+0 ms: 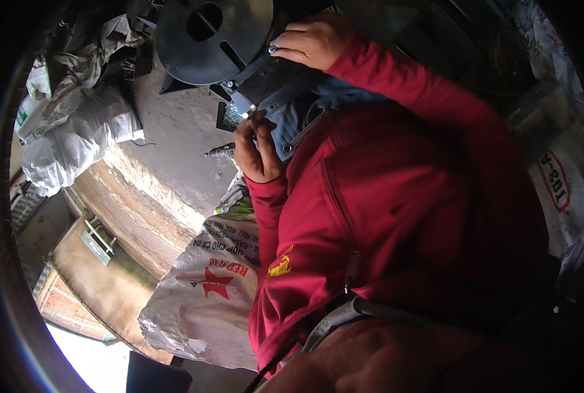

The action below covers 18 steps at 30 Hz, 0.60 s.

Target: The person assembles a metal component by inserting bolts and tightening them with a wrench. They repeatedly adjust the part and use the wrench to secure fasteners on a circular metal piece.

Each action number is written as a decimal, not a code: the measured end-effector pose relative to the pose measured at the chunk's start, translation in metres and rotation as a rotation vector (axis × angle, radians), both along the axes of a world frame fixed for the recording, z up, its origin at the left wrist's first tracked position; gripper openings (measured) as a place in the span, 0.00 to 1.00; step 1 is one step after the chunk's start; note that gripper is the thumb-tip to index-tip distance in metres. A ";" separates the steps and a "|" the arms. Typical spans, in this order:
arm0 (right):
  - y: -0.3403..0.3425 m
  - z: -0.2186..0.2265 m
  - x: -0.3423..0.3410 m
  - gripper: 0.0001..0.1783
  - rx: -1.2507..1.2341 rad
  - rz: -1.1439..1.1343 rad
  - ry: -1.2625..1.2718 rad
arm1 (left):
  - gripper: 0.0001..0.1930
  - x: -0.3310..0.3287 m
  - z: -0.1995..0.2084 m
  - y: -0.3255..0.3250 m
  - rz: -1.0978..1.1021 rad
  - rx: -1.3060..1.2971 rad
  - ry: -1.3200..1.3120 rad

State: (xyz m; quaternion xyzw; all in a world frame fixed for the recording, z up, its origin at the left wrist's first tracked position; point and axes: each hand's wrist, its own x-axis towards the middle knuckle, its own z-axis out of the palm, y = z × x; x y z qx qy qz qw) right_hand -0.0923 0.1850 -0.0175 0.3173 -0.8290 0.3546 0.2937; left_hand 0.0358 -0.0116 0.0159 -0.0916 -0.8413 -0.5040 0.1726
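Observation:
My left hand is closed, its fingertips pinching a small bright metal piece whose kind I cannot make out. Just above it, a black metal bracket joins a large black disc that has a round hole and slots. A silvery bolt sits in the bracket near the disc's rim. My right hand reaches in from the right over the bracket, with its fingertips closed at another small silvery bolt. A wrench lies on my lap, partly covered by my jacket.
Beside the bracket is a small dark tray of tiny metal parts. A drill-like tool lies on the grey floor. A white printed sack stands at my left, and a white plastic bag lies farther left.

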 end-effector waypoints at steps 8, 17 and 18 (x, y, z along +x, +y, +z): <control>0.000 -0.004 0.000 0.09 0.017 -0.033 -0.011 | 0.11 -0.006 0.002 -0.005 -0.090 0.095 -0.117; 0.000 -0.005 -0.003 0.08 0.039 -0.028 -0.010 | 0.12 -0.002 -0.026 -0.028 -0.266 -0.489 -0.235; 0.001 -0.004 -0.003 0.08 0.059 -0.031 -0.006 | 0.13 -0.002 -0.032 -0.029 -0.266 -0.607 -0.206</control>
